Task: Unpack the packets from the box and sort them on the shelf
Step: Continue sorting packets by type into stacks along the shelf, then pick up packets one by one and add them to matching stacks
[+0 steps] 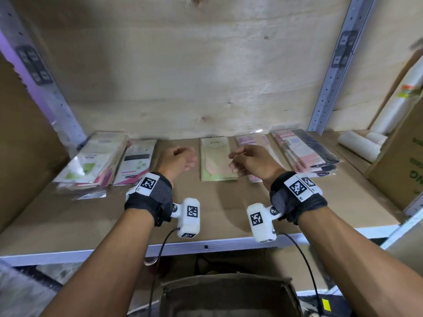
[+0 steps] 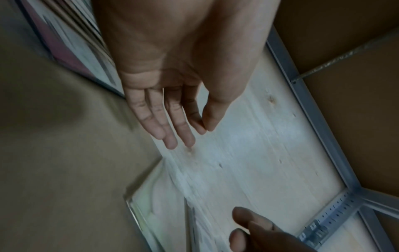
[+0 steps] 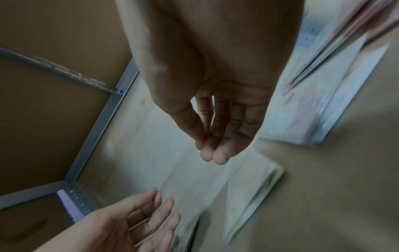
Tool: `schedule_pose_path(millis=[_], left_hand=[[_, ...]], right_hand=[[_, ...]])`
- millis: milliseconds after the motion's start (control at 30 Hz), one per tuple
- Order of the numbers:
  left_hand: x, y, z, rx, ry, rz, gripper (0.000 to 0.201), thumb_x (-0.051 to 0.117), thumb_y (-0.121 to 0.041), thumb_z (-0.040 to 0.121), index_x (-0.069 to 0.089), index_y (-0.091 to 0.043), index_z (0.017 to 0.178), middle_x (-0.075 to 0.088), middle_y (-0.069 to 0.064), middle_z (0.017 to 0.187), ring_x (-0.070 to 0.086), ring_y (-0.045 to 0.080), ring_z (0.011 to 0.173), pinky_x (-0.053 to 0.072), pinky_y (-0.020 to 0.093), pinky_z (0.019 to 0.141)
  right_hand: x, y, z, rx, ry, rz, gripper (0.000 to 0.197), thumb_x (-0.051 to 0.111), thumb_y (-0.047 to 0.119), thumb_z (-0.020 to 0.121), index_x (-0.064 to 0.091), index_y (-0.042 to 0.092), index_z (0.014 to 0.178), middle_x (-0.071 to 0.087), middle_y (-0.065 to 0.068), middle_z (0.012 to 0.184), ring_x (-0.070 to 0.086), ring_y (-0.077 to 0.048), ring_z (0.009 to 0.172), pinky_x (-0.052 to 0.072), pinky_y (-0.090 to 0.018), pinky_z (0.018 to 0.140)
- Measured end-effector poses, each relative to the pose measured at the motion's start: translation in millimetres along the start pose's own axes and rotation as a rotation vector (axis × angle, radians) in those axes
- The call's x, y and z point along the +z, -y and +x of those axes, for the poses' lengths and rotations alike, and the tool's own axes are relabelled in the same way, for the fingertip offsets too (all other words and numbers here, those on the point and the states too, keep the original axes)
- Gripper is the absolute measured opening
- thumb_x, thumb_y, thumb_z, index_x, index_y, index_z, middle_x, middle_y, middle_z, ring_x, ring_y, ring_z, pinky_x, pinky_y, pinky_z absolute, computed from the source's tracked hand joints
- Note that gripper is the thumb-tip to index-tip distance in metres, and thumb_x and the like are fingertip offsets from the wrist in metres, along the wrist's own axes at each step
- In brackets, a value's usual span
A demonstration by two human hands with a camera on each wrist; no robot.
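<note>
Brown board forms the shelf point(image 1: 219, 202), with a pale metal front rail and a light plywood back panel point(image 1: 183, 65) behind it; grey perforated uprights stand at either side.

Items on the shelf, left to right:

- Far-left stack of packets point(image 1: 91, 161): clear-wrapped, cream, green and pink print, several deep, edges fanned.
- White packet with a black band point(image 1: 136, 161): lies flat just beside the far-left stack, pink strip at its near end.
- Left hand point(image 1: 177, 162): above the shelf between the white packet and the green one, fingers loosely extended, palm empty; the left wrist view shows the fingers point(image 2: 172, 122) straight and close together, thumb alongside, nothing held.
- Pale green packet point(image 1: 216, 160): flat at mid-shelf, between the two hands, lettering at its far end.
- Right hand point(image 1: 250, 163): above the shelf, fingers relaxed and slightly curled, empty; the right wrist view shows the fingertips point(image 3: 213, 153) bunched together with the thumb alongside, gripping nothing.
- Pink packet point(image 1: 248, 140): partly hidden under the right hand.
- Right-hand stack of packets point(image 1: 304, 152): pink, white and black, several deep, angled toward the right.
- White ribbed rolls point(image 1: 359, 145): lying at the shelf's right end, near a brown carton point(image 1: 400, 170) with green print.

Below the front rail, an open brown box point(image 1: 229, 296) sits between the forearms; its contents cannot be made out.
</note>
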State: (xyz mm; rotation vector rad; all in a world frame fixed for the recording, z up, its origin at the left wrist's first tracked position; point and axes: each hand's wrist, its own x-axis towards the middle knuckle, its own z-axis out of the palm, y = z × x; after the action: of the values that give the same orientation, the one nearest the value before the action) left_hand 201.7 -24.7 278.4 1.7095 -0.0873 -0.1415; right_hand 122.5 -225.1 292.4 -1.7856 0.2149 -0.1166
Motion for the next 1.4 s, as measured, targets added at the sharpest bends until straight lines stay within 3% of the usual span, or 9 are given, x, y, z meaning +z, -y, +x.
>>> schedule_pose_path(millis=[333, 633, 767, 867, 967, 1067, 1167, 1300, 1400], left_hand=[[-113.6, -3.1, 5.7, 0.040, -0.216, -0.011, 0.006, 0.063, -0.015, 0.091, 0.066, -0.012, 0.088, 0.070, 0.007, 0.077, 0.062, 0.013, 0.061, 0.048, 0.015, 0.052], [-170.2, 13.9, 15.3, 0.001, -0.333, -0.004, 0.015, 0.066, -0.020, 0.089, 0.064, -0.015, 0.076, 0.073, 0.010, 0.080, 0.063, 0.021, 0.069, 0.046, 0.022, 0.055], [-174.4, 15.9, 14.6, -0.010, -0.338, -0.006, 0.015, 0.067, -0.020, 0.088, 0.064, -0.015, 0.075, 0.072, 0.007, 0.074, 0.063, 0.019, 0.062, 0.044, 0.022, 0.054], [-176.0, 16.0, 14.0, -0.017, -0.348, -0.021, 0.015, 0.068, -0.020, 0.088, 0.065, -0.013, 0.076, 0.072, 0.007, 0.074, 0.061, 0.017, 0.058, 0.045, 0.021, 0.055], [-176.9, 16.3, 12.9, -0.023, -0.347, -0.033, 0.015, 0.066, -0.020, 0.090, 0.065, -0.013, 0.077, 0.073, 0.009, 0.077, 0.062, 0.019, 0.061, 0.045, 0.023, 0.059], [-176.5, 15.7, 10.6, -0.020, -0.349, -0.035, 0.015, 0.066, -0.019, 0.090, 0.065, -0.013, 0.076, 0.074, 0.010, 0.078, 0.063, 0.020, 0.062, 0.045, 0.023, 0.058], [-175.3, 14.4, 9.5, -0.022, -0.357, -0.026, 0.017, 0.066, -0.021, 0.088, 0.064, -0.016, 0.073, 0.075, 0.008, 0.078, 0.064, 0.018, 0.063, 0.047, 0.022, 0.060], [-161.1, 15.8, 10.5, -0.061, -0.297, 0.002, 0.015, 0.067, -0.019, 0.088, 0.062, -0.015, 0.075, 0.073, 0.011, 0.080, 0.062, 0.020, 0.065, 0.048, 0.026, 0.065], [-141.3, 15.0, 7.5, -0.119, -0.203, -0.078, 0.009, 0.066, -0.015, 0.091, 0.060, -0.009, 0.093, 0.066, 0.014, 0.088, 0.061, 0.023, 0.073, 0.059, 0.032, 0.065]], right_hand=[[119.3, 23.9, 26.5, 0.078, 0.247, -0.071, 0.011, 0.047, -0.003, 0.096, 0.056, 0.001, 0.098, 0.060, -0.012, 0.071, 0.058, -0.022, 0.056, 0.051, -0.023, 0.046], [211.7, 37.3, 77.9, 0.289, 0.337, -0.197, 0.015, 0.058, 0.011, 0.097, 0.055, -0.001, 0.104, 0.062, -0.021, 0.094, 0.066, -0.030, 0.066, 0.059, -0.035, 0.048], [235.4, 38.2, 98.4, 0.290, 0.268, -0.308, 0.026, 0.071, 0.021, 0.090, 0.059, -0.002, 0.089, 0.070, -0.019, 0.070, 0.063, -0.022, 0.036, 0.048, -0.025, 0.035], [241.5, 37.3, 112.2, 0.277, 0.219, -0.415, 0.029, 0.075, 0.024, 0.085, 0.059, -0.001, 0.086, 0.066, -0.006, 0.048, 0.061, -0.016, 0.034, 0.045, -0.020, 0.035], [241.5, 34.0, 118.7, 0.276, 0.203, -0.419, 0.026, 0.077, 0.024, 0.083, 0.062, 0.003, 0.087, 0.069, -0.007, 0.063, 0.059, -0.018, 0.047, 0.049, -0.023, 0.047], [238.9, 27.6, 115.9, 0.287, 0.265, -0.394, 0.018, 0.073, 0.017, 0.086, 0.060, 0.008, 0.077, 0.058, 0.000, 0.042, 0.048, -0.011, 0.034, 0.037, -0.017, 0.036], [229.9, 23.0, 107.1, 0.288, 0.274, -0.270, 0.010, 0.068, 0.013, 0.089, 0.063, 0.004, 0.090, 0.059, -0.006, 0.062, 0.050, -0.016, 0.049, 0.043, -0.026, 0.045], [194.1, 20.2, 84.1, 0.267, 0.240, -0.079, 0.011, 0.060, 0.008, 0.093, 0.063, 0.003, 0.102, 0.069, -0.017, 0.099, 0.067, -0.029, 0.083, 0.059, -0.044, 0.083], [155.1, 21.4, 66.3, 0.156, 0.243, -0.040, 0.007, 0.060, 0.005, 0.095, 0.062, 0.001, 0.090, 0.068, -0.015, 0.087, 0.069, -0.021, 0.068, 0.060, -0.031, 0.066]])
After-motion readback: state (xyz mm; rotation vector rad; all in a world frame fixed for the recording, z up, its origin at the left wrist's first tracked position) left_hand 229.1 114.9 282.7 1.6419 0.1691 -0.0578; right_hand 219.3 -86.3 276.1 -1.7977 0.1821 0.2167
